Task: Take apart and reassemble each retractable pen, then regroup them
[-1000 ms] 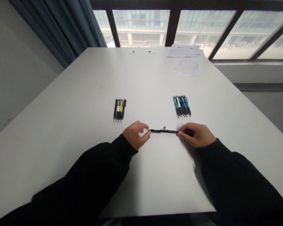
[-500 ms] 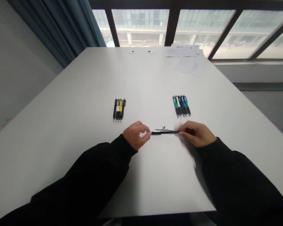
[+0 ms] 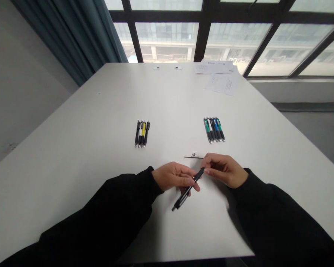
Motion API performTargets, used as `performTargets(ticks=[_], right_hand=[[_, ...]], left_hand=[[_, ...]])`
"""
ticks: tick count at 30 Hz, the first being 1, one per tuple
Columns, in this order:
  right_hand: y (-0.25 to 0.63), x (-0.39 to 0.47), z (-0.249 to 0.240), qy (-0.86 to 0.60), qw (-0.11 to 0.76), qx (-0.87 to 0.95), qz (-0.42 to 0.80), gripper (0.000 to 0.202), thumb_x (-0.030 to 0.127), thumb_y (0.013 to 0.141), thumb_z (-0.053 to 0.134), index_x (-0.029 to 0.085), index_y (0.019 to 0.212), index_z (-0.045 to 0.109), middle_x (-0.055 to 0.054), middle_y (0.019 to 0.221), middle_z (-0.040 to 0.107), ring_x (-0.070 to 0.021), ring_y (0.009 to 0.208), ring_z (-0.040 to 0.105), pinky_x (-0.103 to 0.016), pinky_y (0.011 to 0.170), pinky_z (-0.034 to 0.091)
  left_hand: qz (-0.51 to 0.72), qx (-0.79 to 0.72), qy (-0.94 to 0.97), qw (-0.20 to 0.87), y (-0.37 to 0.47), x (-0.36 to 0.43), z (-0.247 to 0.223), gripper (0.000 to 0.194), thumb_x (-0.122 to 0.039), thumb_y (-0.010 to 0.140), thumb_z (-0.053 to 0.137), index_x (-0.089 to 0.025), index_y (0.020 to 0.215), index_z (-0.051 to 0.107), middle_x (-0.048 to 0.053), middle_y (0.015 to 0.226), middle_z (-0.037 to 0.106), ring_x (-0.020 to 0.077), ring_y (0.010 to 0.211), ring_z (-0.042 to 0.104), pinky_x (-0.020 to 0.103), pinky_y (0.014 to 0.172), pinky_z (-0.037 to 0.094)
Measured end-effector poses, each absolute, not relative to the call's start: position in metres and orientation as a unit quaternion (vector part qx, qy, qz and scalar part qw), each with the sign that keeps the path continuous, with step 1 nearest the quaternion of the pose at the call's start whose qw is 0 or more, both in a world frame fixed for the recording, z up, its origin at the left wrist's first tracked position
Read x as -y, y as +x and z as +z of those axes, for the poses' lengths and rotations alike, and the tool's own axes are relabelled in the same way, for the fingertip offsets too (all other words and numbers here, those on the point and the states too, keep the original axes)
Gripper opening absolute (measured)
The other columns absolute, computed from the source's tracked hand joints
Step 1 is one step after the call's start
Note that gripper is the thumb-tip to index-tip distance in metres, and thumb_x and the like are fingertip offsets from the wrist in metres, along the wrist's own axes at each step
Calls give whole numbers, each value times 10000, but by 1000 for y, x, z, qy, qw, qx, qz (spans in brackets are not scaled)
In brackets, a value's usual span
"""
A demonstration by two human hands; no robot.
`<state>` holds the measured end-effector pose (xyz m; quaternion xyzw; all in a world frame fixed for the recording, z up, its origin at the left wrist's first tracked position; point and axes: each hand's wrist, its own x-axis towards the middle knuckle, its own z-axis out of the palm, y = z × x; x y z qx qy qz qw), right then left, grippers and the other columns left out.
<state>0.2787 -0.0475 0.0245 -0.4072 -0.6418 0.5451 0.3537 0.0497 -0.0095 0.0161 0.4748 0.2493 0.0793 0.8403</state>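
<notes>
White table [image 3: 100, 122] filling most of the view, matte and bare over its near half. Dark-framed windows [image 3: 203, 33] along 12 o'clock, with pale daylight and a building facade beyond. Blue-grey curtain [image 3: 80, 37] hanging at 11 o'clock. Plain grey wall [image 3: 19, 85] at 9 o'clock. Loose printed papers [image 3: 221, 79] near the far edge at 1 o'clock. Grey floor [image 3: 317, 133] at 3 o'clock.

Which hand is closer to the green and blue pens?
Right. The right hand sits just below the green and blue pens; the left hand is farther left, nearer the middle.
</notes>
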Motion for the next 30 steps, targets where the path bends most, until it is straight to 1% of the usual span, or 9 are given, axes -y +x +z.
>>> performTargets(ticks=[3,5,7,13,15,18,22,26,30], right_hand=[[280,44,22,-431,362,688,459,247,361,850,643,157,989,648,-41,771,601,-135,613,528,-284,577,446],[286,39,19,-479,362,733,321,320,357,817,682,164,1072,667,-60,841,617,-137,609,526,-292,573,456],[294,34,14,-523,338,757,197,301,350,797,700,171,1040,704,-78,880,632,-151,635,546,-314,608,478],[296,29,6,-502,270,807,155,132,225,856,595,178,869,718,-90,882,653,-203,820,614,-349,768,506],[292,30,7,-497,261,812,161,106,196,845,581,169,848,684,-88,887,646,-205,840,602,-357,790,495],[293,33,7,-526,279,772,221,69,221,839,582,171,816,623,-46,764,619,-166,686,565,-313,656,478],[304,35,3,-518,393,656,383,110,278,830,633,176,814,597,3,642,578,-117,530,498,-260,507,402],[312,36,3,-442,509,532,512,132,286,774,720,184,830,659,12,594,563,-114,501,487,-255,468,353],[312,36,10,-383,569,441,580,158,285,709,788,206,820,709,-5,631,574,-107,526,455,-258,472,334]], left_hand=[[79,-237,439,863,53,12,10,460,-355,668,826,-111,1010,640,105,853,723,157,639,689,238,575,533],[99,-239,422,869,53,12,6,442,-343,659,834,-108,972,629,103,842,719,170,660,698,264,608,552],[120,-239,411,872,53,10,3,439,-340,652,840,-102,949,621,104,837,716,177,669,702,287,637,564],[158,-240,402,869,53,10,2,438,-375,653,836,-99,910,613,98,803,711,176,669,700,279,630,560],[162,-240,405,867,53,10,3,441,-394,651,833,-99,895,614,95,785,709,175,666,698,274,622,557],[156,-245,420,860,52,11,4,451,-396,639,840,-96,895,620,98,783,712,173,665,697,277,633,557],[147,-252,444,847,52,13,4,427,-381,653,832,-91,892,630,100,774,712,165,652,691,266,626,546],[146,-241,467,838,51,14,2,396,-371,686,810,-91,907,640,101,767,711,157,650,686,238,594,527],[140,-237,487,829,49,14,2,388,-367,700,800,-87,922,650,100,760,711,154,647,685,226,576,522]])
